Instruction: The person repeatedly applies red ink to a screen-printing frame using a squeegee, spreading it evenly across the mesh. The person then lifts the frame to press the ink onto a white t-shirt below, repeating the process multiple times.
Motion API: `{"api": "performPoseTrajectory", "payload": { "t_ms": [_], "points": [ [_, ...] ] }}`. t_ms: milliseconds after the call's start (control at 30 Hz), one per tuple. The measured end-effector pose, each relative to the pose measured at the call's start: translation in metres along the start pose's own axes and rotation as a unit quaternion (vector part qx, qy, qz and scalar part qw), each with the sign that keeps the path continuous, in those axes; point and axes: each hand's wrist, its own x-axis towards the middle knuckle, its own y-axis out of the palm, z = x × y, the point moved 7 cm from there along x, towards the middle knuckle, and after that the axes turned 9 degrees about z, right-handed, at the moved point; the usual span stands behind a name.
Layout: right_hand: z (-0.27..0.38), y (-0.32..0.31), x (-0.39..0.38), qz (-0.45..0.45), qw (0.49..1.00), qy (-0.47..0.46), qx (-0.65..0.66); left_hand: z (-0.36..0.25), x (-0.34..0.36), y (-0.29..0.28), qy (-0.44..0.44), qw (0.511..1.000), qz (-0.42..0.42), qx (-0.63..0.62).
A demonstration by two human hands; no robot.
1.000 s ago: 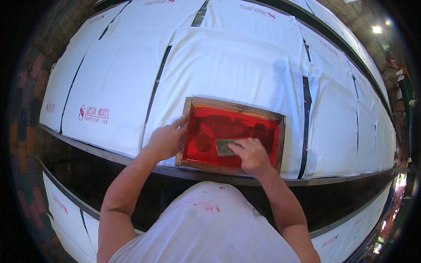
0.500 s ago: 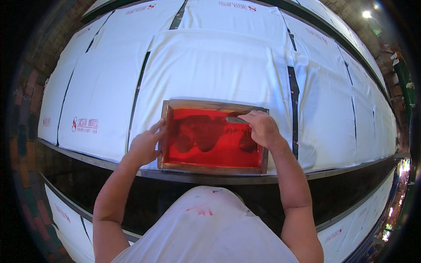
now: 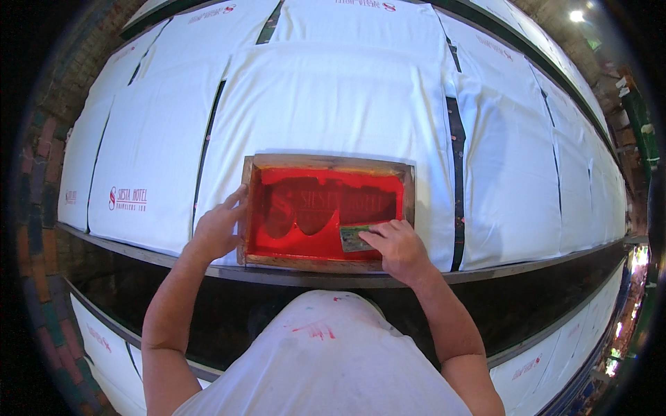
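Note:
A wooden-framed printing screen [image 3: 329, 262] lies on a white cloth [image 3: 333, 104] at the table's near edge. Red ink [image 3: 277, 244] covers much of its mesh, and a darker printed design shows through the upper part. My left hand [image 3: 217, 227] grips the frame's left side, its fingers over the wood. In my right hand [image 3: 401, 251] is a flat squeegee [image 3: 354, 238], pinched between thumb and fingers. Its blade rests on the mesh at the lower right, within the frame. Red ink borders the squeegee.
More white cloths with red prints lie side by side, such as the left cloth [image 3: 149, 149], with narrow dark gaps between them. A long table edge [image 3: 298, 276] runs in front of me. Behind me is a lower row of printed cloths [image 3: 531, 367].
My right hand has drawn the squeegee from the upper right of the mesh down toward me. The design shows more clearly behind it. My left hand stays on the frame.

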Motion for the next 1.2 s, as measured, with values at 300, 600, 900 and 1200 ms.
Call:
{"api": "performPoseTrajectory", "payload": {
  "t_ms": [300, 600, 900, 1200],
  "points": [
    [0.025, 0.006, 0.071, 0.127, 0.992, -0.013, 0.004, 0.037, -0.013, 0.021, 0.028, 0.986, -0.136, -0.098],
    [0.055, 0.035, 0.197, 0.028, 0.999, 0.015, -0.006, 0.076, -0.024, 0.087, -0.078, 0.865, -0.039, -0.494],
    [0.126, 0.061, 0.128, 0.015, 0.999, 0.017, -0.027, 0.076, -0.013, 0.105, -0.050, 0.843, -0.051, -0.534],
    [0.098, 0.042, 0.157, 0.113, 0.993, 0.008, 0.018, 0.073, -0.013, 0.098, -0.051, 0.861, -0.081, -0.500]
  ]
}}
